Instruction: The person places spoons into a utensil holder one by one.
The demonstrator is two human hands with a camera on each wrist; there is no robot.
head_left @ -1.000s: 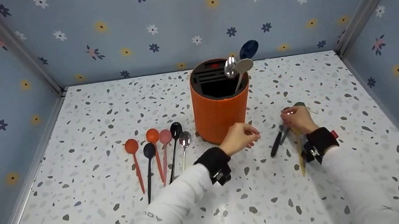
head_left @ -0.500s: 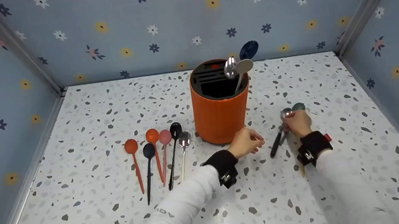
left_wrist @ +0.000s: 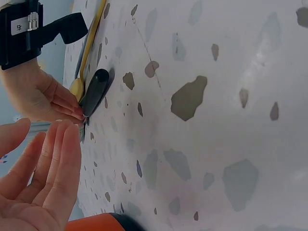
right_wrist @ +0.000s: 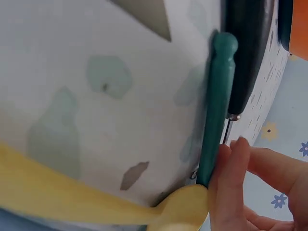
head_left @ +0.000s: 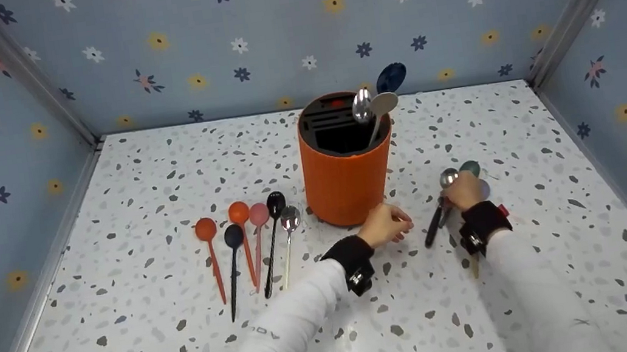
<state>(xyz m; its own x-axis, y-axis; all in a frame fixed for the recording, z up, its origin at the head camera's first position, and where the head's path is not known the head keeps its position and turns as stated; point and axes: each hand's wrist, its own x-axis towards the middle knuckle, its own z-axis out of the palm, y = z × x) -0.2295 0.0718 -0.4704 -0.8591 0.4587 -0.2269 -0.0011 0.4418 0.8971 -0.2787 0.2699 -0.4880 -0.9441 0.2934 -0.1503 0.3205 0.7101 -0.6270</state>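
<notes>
At the right of the table my right hand (head_left: 463, 190) pinches the thin metal neck of a silver spoon with a black handle (head_left: 434, 228). A green spoon (right_wrist: 219, 96) lies right alongside that handle, its lower part hidden behind the fingers in the right wrist view. Below the fingers there, a yellow spoon (right_wrist: 185, 207) runs off to the left. Part of a bluish bowl (head_left: 484, 189) shows beside the hand, and the hand and wrist band cover much of this bunch. My left hand (head_left: 383, 224) hovers in front of the orange holder, fingers relaxed and holding nothing.
The round orange utensil holder (head_left: 346, 190) stands mid-table with a silver, a beige and a dark blue spoon upright in it. On the left lie several spoons, among them a red one (head_left: 206, 231), a pink one (head_left: 259, 214) and a glossy black one (head_left: 276, 204). Flowered walls enclose the table.
My right hand has moved left and slightly down, onto the neck of the black-handled spoon, uncovering its silver bowl and a bluish one. My left hand has shifted slightly toward the front.
</notes>
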